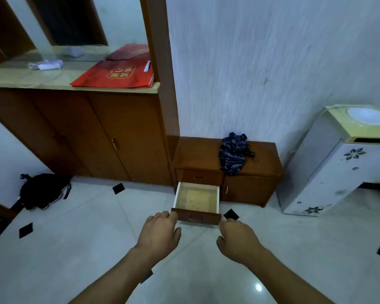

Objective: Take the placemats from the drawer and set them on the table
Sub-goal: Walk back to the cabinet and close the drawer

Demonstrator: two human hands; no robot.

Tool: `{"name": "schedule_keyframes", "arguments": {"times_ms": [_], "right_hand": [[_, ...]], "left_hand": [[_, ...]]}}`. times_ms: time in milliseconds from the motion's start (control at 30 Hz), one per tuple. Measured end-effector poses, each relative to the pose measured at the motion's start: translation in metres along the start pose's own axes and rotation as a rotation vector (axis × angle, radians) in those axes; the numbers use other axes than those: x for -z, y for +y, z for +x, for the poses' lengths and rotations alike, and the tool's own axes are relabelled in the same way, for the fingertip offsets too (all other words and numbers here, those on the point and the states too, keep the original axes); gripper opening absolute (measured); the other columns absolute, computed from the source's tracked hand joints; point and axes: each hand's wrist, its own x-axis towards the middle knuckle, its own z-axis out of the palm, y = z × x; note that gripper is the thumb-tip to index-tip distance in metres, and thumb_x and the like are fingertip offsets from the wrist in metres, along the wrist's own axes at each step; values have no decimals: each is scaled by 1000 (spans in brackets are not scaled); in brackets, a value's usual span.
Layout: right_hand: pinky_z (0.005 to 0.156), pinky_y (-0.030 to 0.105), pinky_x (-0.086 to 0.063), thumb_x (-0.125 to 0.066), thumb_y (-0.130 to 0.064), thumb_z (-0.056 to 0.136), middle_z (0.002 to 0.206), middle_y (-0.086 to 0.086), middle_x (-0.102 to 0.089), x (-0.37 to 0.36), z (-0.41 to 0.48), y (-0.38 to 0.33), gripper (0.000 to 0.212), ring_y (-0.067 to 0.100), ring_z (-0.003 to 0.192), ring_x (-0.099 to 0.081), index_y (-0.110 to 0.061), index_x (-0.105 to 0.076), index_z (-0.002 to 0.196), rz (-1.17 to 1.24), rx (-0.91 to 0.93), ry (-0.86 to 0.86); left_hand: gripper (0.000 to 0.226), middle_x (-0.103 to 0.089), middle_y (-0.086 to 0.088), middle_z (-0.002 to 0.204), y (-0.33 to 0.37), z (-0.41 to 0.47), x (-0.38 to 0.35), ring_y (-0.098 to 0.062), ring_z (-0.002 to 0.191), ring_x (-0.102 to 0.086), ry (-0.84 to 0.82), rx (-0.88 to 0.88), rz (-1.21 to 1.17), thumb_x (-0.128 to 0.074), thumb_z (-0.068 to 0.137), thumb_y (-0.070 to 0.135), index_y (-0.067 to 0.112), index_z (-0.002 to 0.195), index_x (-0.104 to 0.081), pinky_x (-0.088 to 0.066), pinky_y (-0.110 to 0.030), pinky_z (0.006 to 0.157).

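Observation:
A small wooden drawer (196, 199) stands pulled out from a low brown cabinet (257, 172) against the white wall. Its pale inside shows only bare wood; I see no placemats in it. My left hand (160, 232) reaches to the left end of the drawer's dark front panel, fingers curled at its corner. My right hand (237, 238) is at the right end of the same panel, fingertips touching or nearly touching it. Neither hand holds anything.
A dark striped cloth (234, 155) lies on the low cabinet. A tall brown sideboard (86, 132) with a red bag (116, 76) on top stands left. A white appliance (338, 167) stands right. A black backpack (43, 191) sits on the tiled floor.

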Motion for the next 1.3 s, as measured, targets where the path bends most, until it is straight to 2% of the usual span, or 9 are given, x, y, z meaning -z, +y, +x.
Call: {"name": "schedule_keyframes", "arguments": {"times_ms": [267, 433, 567, 667, 800, 967, 1033, 1133, 1300], "right_hand": [[63, 25, -33, -47, -26, 87, 101, 6, -63, -34, 125, 24, 6, 21, 87, -60, -21, -47, 84, 98, 40, -53], [74, 27, -43, -45, -33, 90, 106, 3, -62, -103, 220, 54, 29, 19, 94, -59, -18, -59, 110, 152, 91, -14], [64, 28, -43, -59, -29, 84, 84, 2, -62, -182, 281, 85, 13, 19, 76, -60, -17, -58, 81, 192, 78, 27], [57, 24, -42, -69, -25, 79, 71, -2, -56, -268, 318, 119, 18, 15, 64, -55, -20, -53, 71, 184, 106, 135], [62, 26, -38, -54, -30, 88, 70, -1, -55, -386, 358, 170, 20, 17, 67, -52, -18, -56, 72, 107, 192, 257], [80, 23, -34, -59, -39, 88, 100, 3, -56, -514, 406, 232, 29, 18, 91, -50, -16, -56, 106, 19, 283, 293], [83, 30, -45, -57, -44, 89, 102, 4, -61, -552, 425, 250, 34, 20, 95, -54, -17, -55, 110, -16, 298, 282], [72, 31, -54, -54, -50, 91, 93, 0, -67, -598, 447, 268, 34, 19, 84, -62, -21, -55, 108, -79, 319, 252], [55, 30, -47, -56, -50, 93, 75, 0, -59, -626, 477, 289, 31, 19, 65, -54, -19, -55, 97, -232, 394, 404]], "left_hand": [[25, -62, 1, 94, -42, 108, -54, -18, 86, -55, -84, 24, -24, -45, 91, 40, 20, 102, -54, -40, -30, 75], [24, -60, 1, 96, -73, 188, -132, -18, 89, -52, -66, 69, -85, -51, 90, 38, 20, 105, -58, -43, -31, 80], [29, -60, 1, 106, -100, 243, -228, -17, 95, -50, -110, 72, -87, -53, 89, 40, 20, 111, -57, -42, -30, 86], [34, -64, -2, 105, -121, 274, -321, -21, 93, -58, -92, -42, -59, -68, 80, 38, 19, 107, -62, -49, -33, 81], [39, -65, 0, 108, -150, 303, -452, -22, 98, -61, -61, -216, -45, -71, 76, 39, 21, 108, -62, -51, -36, 85], [32, -62, 1, 105, -204, 333, -606, -20, 96, -51, -32, -328, -22, -59, 84, 46, 23, 105, -60, -40, -36, 90], [33, -60, 1, 106, -223, 345, -652, -20, 97, -50, -17, -386, -11, -55, 86, 49, 23, 106, -59, -43, -36, 89], [30, -60, 1, 101, -244, 359, -705, -20, 90, -50, 40, -514, -2, -53, 89, 45, 21, 107, -55, -35, -34, 85], [21, -58, -2, 88, -264, 389, -746, -23, 76, -49, 255, -679, 16, -56, 94, 34, 17, 106, -56, -37, -35, 73]]}}
